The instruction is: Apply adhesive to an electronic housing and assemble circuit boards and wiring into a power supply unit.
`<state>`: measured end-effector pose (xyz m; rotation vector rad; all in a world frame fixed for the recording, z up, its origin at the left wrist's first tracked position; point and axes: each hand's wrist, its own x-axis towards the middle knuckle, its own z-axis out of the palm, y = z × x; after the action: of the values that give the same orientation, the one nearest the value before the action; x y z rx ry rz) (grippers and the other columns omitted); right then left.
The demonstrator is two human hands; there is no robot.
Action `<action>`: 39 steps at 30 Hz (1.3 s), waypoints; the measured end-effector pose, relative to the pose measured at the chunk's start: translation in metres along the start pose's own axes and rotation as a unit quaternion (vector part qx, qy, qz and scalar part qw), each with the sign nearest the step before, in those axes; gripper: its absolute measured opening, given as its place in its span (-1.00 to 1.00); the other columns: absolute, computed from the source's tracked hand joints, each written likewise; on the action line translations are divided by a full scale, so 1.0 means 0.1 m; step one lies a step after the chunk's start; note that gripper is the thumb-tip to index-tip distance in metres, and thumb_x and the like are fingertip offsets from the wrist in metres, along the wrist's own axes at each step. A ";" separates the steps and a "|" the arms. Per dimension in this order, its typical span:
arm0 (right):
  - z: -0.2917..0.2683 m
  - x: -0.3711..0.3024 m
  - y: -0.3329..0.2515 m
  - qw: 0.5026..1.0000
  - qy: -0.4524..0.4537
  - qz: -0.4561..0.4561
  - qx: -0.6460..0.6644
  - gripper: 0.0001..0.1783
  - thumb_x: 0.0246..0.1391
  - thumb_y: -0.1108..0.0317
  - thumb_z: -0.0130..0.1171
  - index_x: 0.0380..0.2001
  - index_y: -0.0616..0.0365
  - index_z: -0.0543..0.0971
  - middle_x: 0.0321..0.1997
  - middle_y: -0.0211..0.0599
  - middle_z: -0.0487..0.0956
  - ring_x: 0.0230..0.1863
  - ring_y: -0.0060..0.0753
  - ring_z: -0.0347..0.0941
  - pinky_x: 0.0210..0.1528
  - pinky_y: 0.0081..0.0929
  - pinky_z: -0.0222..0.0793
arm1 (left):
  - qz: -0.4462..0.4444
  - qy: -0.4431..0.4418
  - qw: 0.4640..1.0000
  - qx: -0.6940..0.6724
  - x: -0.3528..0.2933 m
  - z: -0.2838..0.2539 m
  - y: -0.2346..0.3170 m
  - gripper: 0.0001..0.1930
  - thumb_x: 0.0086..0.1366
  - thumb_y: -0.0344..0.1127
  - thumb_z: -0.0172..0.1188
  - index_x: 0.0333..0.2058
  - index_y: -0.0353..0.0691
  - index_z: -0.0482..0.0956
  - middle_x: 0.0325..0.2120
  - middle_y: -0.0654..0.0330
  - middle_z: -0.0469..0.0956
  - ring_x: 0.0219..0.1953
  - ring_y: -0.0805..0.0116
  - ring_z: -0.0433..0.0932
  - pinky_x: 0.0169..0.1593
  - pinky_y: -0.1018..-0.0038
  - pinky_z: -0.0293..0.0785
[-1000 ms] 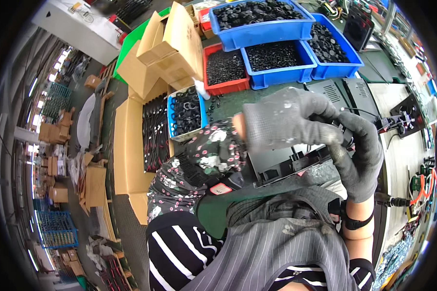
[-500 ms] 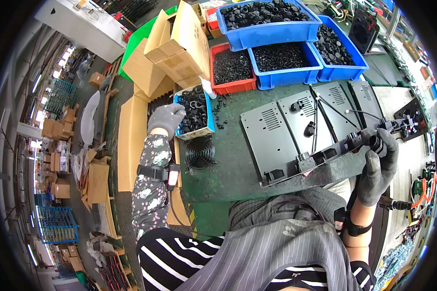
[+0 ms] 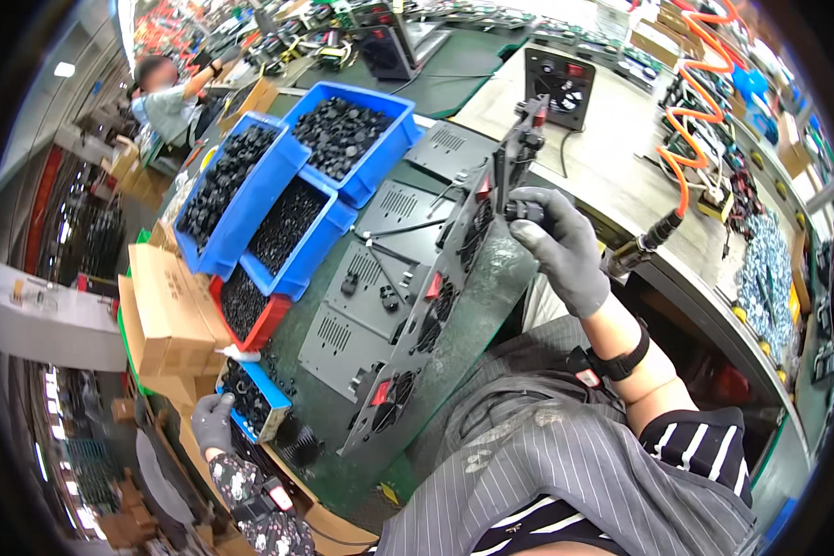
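My right hand (image 3: 570,255), in a grey glove, grips a small black plastic fitting (image 3: 526,211) between thumb and fingers. The fitting is up against the far end of a row of upright black panels (image 3: 417,347) that carry fans and red switches. Flat grey metal sheets with vent slots (image 3: 334,345) join these panels. My left hand (image 3: 213,424), also gloved, is curled at the outer side of a small blue and white box (image 3: 273,394) of black plastic parts. Whatever its fingers hold, if anything, is hidden.
Blue bins (image 3: 292,269) and a red bin (image 3: 271,322) of small black parts stand beyond the sheets. A cardboard box (image 3: 181,310) is at the left. A fan grille (image 3: 298,440) lies near the small box. An orange coiled hose (image 3: 681,157) hangs at the right. Another person (image 3: 169,107) works far left.
The view has swung to the right, so the bench appears turned. My right hand still holds the fitting at the panels' far end. My left hand stays by the small box, now at its outer side.
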<state>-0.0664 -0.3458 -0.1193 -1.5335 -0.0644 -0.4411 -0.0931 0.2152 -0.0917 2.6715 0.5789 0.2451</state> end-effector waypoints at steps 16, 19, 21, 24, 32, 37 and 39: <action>0.30 -0.03 -0.01 0.972 0.017 -0.053 -0.228 -0.59 -0.10 0.17 0.31 -0.16 0.06 0.53 -0.40 -0.18 0.59 -0.36 -0.16 0.56 -0.32 -0.38 0.45 | 0.296 -0.429 0.825 -0.220 -0.37 1.20 3.79 -0.78 0.14 -0.34 0.26 -0.24 -0.29 0.59 -0.40 0.28 0.56 -0.40 0.57 0.45 -0.29 0.60 0.39; 0.28 -0.01 0.01 0.954 0.017 -0.096 -0.284 -0.62 -0.06 0.13 0.28 -0.21 0.08 0.52 -0.44 -0.17 0.57 -0.39 -0.12 0.54 -0.37 -0.31 0.44 | 0.298 -0.515 0.768 -0.237 -0.34 1.25 3.77 -0.73 0.18 -0.35 0.19 -0.16 -0.36 0.55 -0.31 0.22 0.58 -0.27 0.53 0.51 -0.14 0.57 0.45; 0.25 0.01 0.01 0.936 0.010 -0.113 -0.333 -0.64 -0.04 0.12 0.25 -0.25 0.12 0.51 -0.48 -0.15 0.56 -0.43 -0.10 0.53 -0.42 -0.25 0.41 | 0.305 -0.568 0.727 -0.236 -0.27 1.21 3.73 -0.69 0.21 -0.32 0.17 -0.12 -0.39 0.53 -0.26 0.20 0.57 -0.25 0.52 0.52 -0.12 0.55 0.45; 0.30 0.04 -0.07 0.917 0.012 -0.136 -0.374 -0.65 -0.02 0.08 0.22 -0.28 0.11 0.51 -0.50 -0.14 0.55 -0.44 -0.09 0.53 -0.42 -0.24 0.41 | 0.300 -0.566 0.711 -0.290 -0.30 1.17 3.65 -0.69 0.21 -0.32 0.17 -0.12 -0.39 0.53 -0.24 0.19 0.57 -0.22 0.51 0.51 -0.11 0.55 0.45; 0.42 0.11 -0.10 0.886 -0.047 -0.077 -0.455 -0.65 0.05 0.07 0.13 -0.31 0.16 0.45 -0.57 -0.10 0.50 -0.48 0.00 0.48 -0.43 -0.17 0.37 | 0.452 -0.436 0.740 -0.242 -0.23 1.27 3.60 -0.65 0.30 -0.13 0.08 -0.16 -0.33 0.54 -0.30 0.19 0.57 -0.21 0.48 0.50 -0.10 0.47 0.42; 0.36 0.01 -0.08 0.908 0.015 -0.156 -0.389 -0.60 -0.08 0.21 0.18 -0.21 0.21 0.38 -0.41 -0.08 0.45 -0.33 0.06 0.43 -0.31 -0.14 0.35 | 0.368 -0.524 0.727 -0.246 -0.33 1.31 3.71 -0.65 0.31 -0.13 0.07 -0.14 -0.33 0.49 -0.28 0.21 0.52 -0.23 0.45 0.45 -0.12 0.47 0.39; 0.33 0.00 -0.07 0.907 0.011 -0.161 -0.388 -0.64 -0.05 0.19 0.18 -0.26 0.18 0.40 -0.43 -0.09 0.47 -0.38 0.03 0.45 -0.36 -0.18 0.36 | 0.309 -0.580 0.687 -0.311 -0.30 1.46 3.67 -0.64 0.29 -0.19 0.13 -0.06 -0.32 0.42 -0.23 0.20 0.50 -0.19 0.46 0.45 -0.09 0.47 0.39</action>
<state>-0.0611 -0.3134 -0.1113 -2.3179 -0.1386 -0.8105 0.0489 -0.1547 -0.0749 1.6952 -0.7050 -0.8795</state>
